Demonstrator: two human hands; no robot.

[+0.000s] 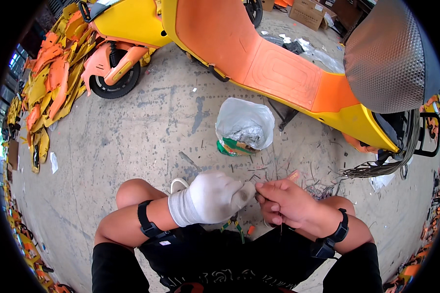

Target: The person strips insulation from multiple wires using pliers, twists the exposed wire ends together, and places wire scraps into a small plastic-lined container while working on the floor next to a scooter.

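Observation:
My left hand, in a white knitted glove, is closed, with its fingertips pinched together. Bare and also closed, my right hand meets it fingertip to fingertip. A thin dark wire hangs below my right fingers; whatever is pinched between the two hands is too small to make out. Just below the gloved hand, in front of my lap, are pliers with green and yellow handles. An open white plastic sack with a green lower part stands beyond my hands, with greyish scraps inside.
An orange and yellow scooter spans the far side, a bundle of cables draped over its right end. Cut wire pieces litter the concrete floor to the right. Orange and yellow panels are heaped at far left. A cardboard box stands behind.

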